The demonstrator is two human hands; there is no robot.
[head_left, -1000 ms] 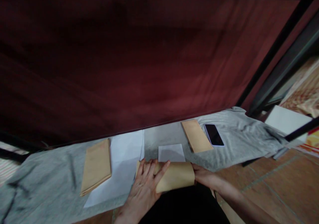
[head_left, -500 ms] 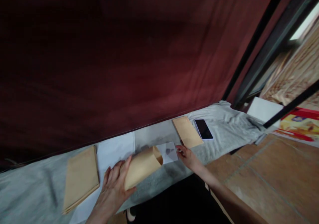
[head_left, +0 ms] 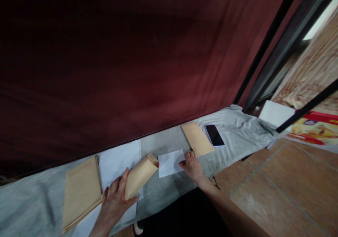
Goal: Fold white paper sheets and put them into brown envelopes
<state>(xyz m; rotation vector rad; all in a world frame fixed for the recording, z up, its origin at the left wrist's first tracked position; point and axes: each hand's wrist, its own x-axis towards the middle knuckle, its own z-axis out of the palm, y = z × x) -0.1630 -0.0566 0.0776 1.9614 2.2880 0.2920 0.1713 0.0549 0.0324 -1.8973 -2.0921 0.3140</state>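
Observation:
My left hand [head_left: 114, 196] grips a brown paper envelope [head_left: 141, 177] by its closed end, thumb below and fingers above. The envelope bulges, its mouth gaping toward the right. Just past that mouth lies a small folded white paper [head_left: 171, 163], its whole left edge showing. At the paper's right edge, my right hand [head_left: 192, 166] has thumb and curled fingers closed on it. Beyond the right hand, a flat brown envelope [head_left: 198, 138] rests on the grey cloth [head_left: 169, 136]. A stack of brown envelopes [head_left: 81, 191] lies left of my left hand, beside larger white sheets [head_left: 120, 156].
A phone [head_left: 214, 135] lies right of the flat envelope. A dark red panel [head_left: 158, 71] rises along the cloth's far side. Black metal bars [head_left: 264, 50], a white box [head_left: 276, 114] and a red-and-yellow printed carton [head_left: 317, 128] stand at right, above the tiled floor [head_left: 280, 180].
The envelope in my left hand has shifted left and tilted. The white paper, earlier partly inside its mouth, now lies outside it. My right hand has moved slightly left, its fingers more curled.

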